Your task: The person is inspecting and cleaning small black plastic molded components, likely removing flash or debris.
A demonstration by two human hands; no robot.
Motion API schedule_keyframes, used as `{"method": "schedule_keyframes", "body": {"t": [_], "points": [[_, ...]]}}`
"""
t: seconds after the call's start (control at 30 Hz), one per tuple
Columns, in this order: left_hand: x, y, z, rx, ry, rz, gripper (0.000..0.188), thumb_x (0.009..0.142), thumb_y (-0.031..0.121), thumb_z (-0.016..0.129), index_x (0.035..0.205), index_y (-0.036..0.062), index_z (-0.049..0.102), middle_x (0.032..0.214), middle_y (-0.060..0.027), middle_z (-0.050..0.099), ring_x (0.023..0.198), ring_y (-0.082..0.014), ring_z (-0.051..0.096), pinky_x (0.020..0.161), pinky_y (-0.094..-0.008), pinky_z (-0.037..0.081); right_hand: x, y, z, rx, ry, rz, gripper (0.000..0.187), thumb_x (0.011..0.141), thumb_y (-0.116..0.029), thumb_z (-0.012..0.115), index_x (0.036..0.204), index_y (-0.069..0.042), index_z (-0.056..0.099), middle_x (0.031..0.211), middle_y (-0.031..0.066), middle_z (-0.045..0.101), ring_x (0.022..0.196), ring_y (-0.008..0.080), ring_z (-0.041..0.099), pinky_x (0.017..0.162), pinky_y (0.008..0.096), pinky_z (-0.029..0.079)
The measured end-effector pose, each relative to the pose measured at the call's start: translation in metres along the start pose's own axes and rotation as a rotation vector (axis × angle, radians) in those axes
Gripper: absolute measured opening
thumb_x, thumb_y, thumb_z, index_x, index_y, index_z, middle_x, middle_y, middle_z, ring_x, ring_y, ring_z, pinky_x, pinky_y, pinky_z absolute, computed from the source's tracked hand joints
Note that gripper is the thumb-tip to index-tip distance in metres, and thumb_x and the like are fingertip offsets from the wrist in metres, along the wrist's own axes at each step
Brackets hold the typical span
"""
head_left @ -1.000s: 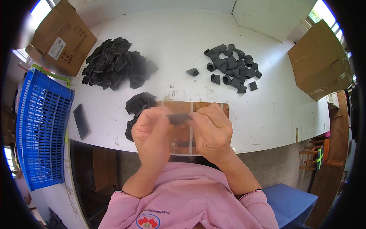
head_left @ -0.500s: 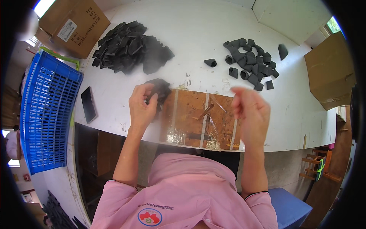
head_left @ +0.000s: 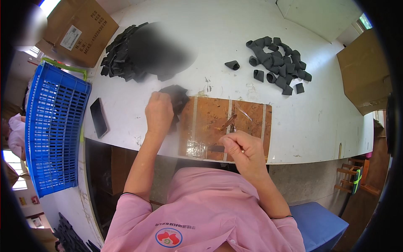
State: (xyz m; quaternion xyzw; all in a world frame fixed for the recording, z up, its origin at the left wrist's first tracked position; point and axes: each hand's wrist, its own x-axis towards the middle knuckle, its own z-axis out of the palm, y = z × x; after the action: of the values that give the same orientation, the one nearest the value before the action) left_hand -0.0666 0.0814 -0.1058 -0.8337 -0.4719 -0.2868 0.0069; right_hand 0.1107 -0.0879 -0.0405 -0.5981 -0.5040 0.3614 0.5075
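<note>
My left hand [head_left: 159, 112] is closed at the near left edge of a small stack of flat black pieces [head_left: 178, 96], its fingertips tucked out of sight against them. Above the near right part of a brown board [head_left: 201, 113] crossed by pale tape strips, my right hand [head_left: 245, 153] has thumb and fingers pinched together; whatever lies between them is too small to make out. A narrow brown strip [head_left: 227, 123] and a dark bar [head_left: 216, 148] lie on the board. At the far right is a heap of black rolled loops [head_left: 277, 63], with one loop [head_left: 232, 65] apart from it.
A large pile of flat black pieces [head_left: 117, 59] is at the far left, partly hidden by a dark blur. Cardboard boxes [head_left: 79, 31] stand at both sides. A phone [head_left: 99, 118] lies near a blue plastic basket [head_left: 56, 130]. A blue stool [head_left: 317, 224] stands below the table edge.
My right hand has come down and left, over the board. A black loop that was in the air at the far right is no longer there. My left hand's fingers have curled in.
</note>
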Motion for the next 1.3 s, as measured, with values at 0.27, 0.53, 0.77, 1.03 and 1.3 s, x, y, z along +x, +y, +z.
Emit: {"method": "schedule_keyframes", "body": {"t": [0.27, 0.53, 0.77, 1.03, 1.3], "points": [[-0.03, 0.101, -0.083, -1.127, -0.233, -0.339, 0.006, 0.076, -0.006, 0.058, 0.081, -0.0029, 0.057, 0.069, -0.0044, 0.058, 0.057, -0.006, 0.053, 0.051, -0.0175, 0.044, 0.006, -0.031, 0.019, -0.159, 0.206, -0.256, 0.015, 0.069, -0.002, 0.065, 0.082, -0.001, 0.057, 0.067, 0.009, 0.052, 0.058, 0.0216, 0.054, 0.05, 0.0299, 0.043], [-0.038, 0.134, -0.071, -0.89, 0.097, -0.197, 0.012, 0.077, -0.006, 0.057, 0.09, -0.0042, 0.056, 0.075, -0.0061, 0.061, 0.062, -0.0048, 0.056, 0.05, -0.0169, 0.046, 0.004, -0.026, 0.013, -0.435, 0.368, -0.477, 0.012, 0.067, 0.004, 0.062, 0.079, 0.002, 0.058, 0.071, 0.0109, 0.054, 0.06, 0.023, 0.055, 0.049, 0.0306, 0.044], [-0.034, 0.14, -0.08, -1.202, -0.064, -0.34, 0.017, 0.076, -0.008, 0.056, 0.092, -0.0038, 0.056, 0.074, -0.0061, 0.063, 0.055, -0.0025, 0.053, 0.048, -0.0161, 0.045, 0.005, -0.029, 0.006, -0.479, 0.385, -0.516, 0.012, 0.068, 0.003, 0.06, 0.08, 0.001, 0.056, 0.071, 0.0107, 0.051, 0.059, 0.0247, 0.053, 0.051, 0.0326, 0.044], [-0.034, 0.135, -0.066, -0.899, -0.001, -0.222, 0.015, 0.076, -0.006, 0.057, 0.091, -0.0035, 0.056, 0.073, -0.0044, 0.06, 0.054, -0.0026, 0.051, 0.046, -0.016, 0.041, 0.007, -0.027, 0.001, -0.418, 0.281, -0.355, 0.005, 0.075, 0.0, 0.055, 0.078, 0.0, 0.051, 0.072, 0.0109, 0.048, 0.059, 0.0268, 0.051, 0.051, 0.0348, 0.042], [-0.037, 0.128, -0.07, -0.984, -0.1, -0.31, 0.004, 0.077, -0.005, 0.058, 0.081, -0.0034, 0.056, 0.068, -0.0002, 0.055, 0.054, -0.0012, 0.047, 0.047, -0.0146, 0.037, 0.007, -0.026, -0.003, -0.326, 0.227, -0.324, 0.004, 0.076, -0.001, 0.055, 0.078, -0.001, 0.051, 0.072, 0.0099, 0.049, 0.057, 0.0234, 0.052, 0.05, 0.0318, 0.042]]}}
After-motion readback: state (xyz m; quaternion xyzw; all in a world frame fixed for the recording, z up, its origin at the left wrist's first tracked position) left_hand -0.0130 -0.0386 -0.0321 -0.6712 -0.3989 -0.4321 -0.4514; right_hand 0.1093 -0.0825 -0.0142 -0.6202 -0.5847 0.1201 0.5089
